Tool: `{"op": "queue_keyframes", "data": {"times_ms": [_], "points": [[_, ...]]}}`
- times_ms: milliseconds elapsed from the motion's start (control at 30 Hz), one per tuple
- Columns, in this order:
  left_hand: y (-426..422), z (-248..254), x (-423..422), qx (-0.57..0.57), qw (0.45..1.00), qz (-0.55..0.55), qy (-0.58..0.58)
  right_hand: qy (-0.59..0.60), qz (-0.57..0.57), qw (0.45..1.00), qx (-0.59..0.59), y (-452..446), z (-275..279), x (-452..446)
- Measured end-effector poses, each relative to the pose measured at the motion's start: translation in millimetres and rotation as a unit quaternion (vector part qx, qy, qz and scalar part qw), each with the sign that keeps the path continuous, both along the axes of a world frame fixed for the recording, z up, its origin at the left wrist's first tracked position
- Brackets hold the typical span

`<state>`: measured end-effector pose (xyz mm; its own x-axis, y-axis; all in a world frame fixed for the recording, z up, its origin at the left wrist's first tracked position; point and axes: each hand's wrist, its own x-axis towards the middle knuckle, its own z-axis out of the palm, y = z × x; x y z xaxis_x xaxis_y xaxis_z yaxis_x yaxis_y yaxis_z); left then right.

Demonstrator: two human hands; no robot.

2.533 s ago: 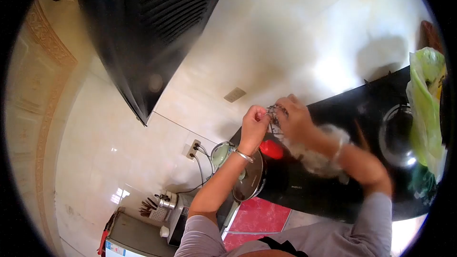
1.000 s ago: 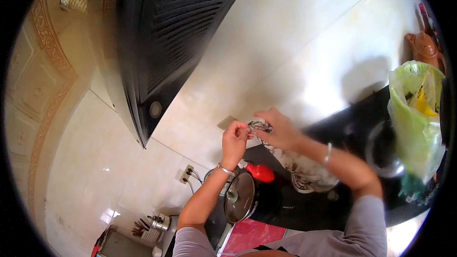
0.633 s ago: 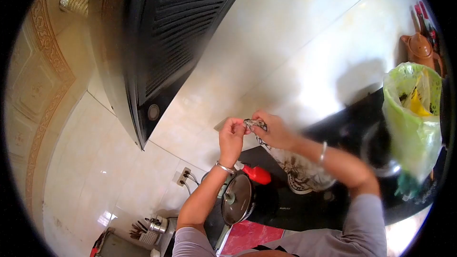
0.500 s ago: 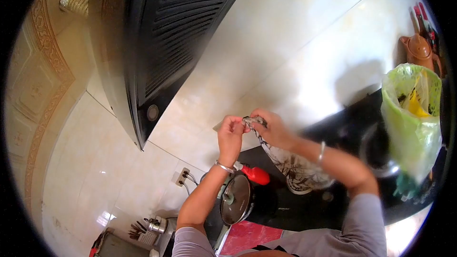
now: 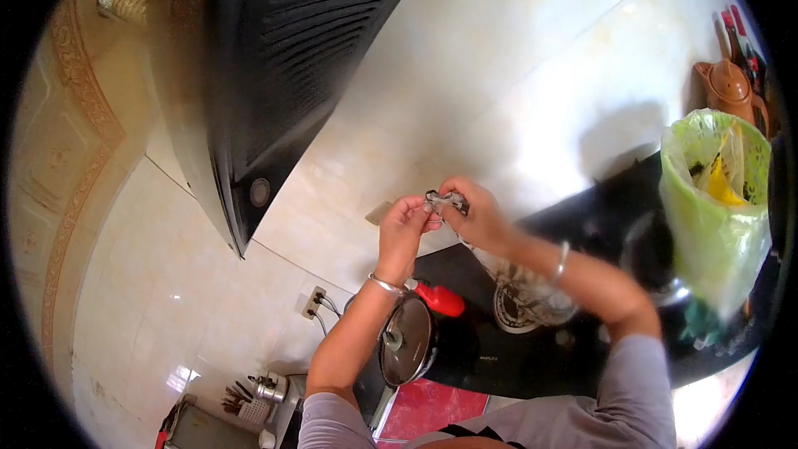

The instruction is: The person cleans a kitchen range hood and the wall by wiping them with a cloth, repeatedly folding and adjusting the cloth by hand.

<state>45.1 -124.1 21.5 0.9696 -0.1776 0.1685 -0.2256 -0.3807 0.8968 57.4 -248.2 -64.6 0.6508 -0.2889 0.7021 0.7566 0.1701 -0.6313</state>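
Note:
A thin, pale bag with dark branch-like markings hangs over the black cooktop, partly hidden behind my right forearm. Its gathered top is bunched between my two hands, in front of the tiled wall. My left hand pinches the end of the bunched part with the fingertips. Close beside it, my right hand is closed around the gathered neck. The bag's lower part lies at a round burner. Below my left wrist are a red handle and a dark pot with a glass lid.
A black range hood juts out at upper left. To the right stands a green plastic bag with something yellow inside; behind it are a brown pitcher and bottles. A wall socket with plugs and a utensil holder are at lower left.
My right hand has moved up slightly and turned, and the bag's gathered top is now bunched shorter between my hands. The whole view has shifted a little.

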Motion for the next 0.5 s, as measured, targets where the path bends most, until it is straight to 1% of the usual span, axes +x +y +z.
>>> {"op": "queue_keyframes", "data": {"times_ms": [67, 167, 267, 367, 467, 500], "points": [[-2, -1, -1, 0.008, 1.000, 0.006, -0.006, 0.019, 0.025, 0.999, 0.011, -1, -3, -2], [-6, 0, 0, 0.048, 0.998, 0.011, -0.048, -0.024, -0.033, 0.999, 0.024, 0, -3, 1], [-5, 2, 5, 0.077, 0.995, -0.004, -0.067, -0.004, -0.056, 0.998, -0.012, -3, -3, -2], [-12, 3, 5, 0.057, 0.995, 0.009, -0.078, -0.037, -0.118, 0.990, -0.064, -7, 1, -6], [-20, 8, 4, 0.051, 0.994, 0.026, -0.096, -0.048, -0.165, 0.983, -0.063, -6, 11, -11], [-22, 11, 4, 0.043, 0.995, 0.030, -0.089, -0.057, -0.164, 0.983, -0.055, -5, 12, -10]]}}
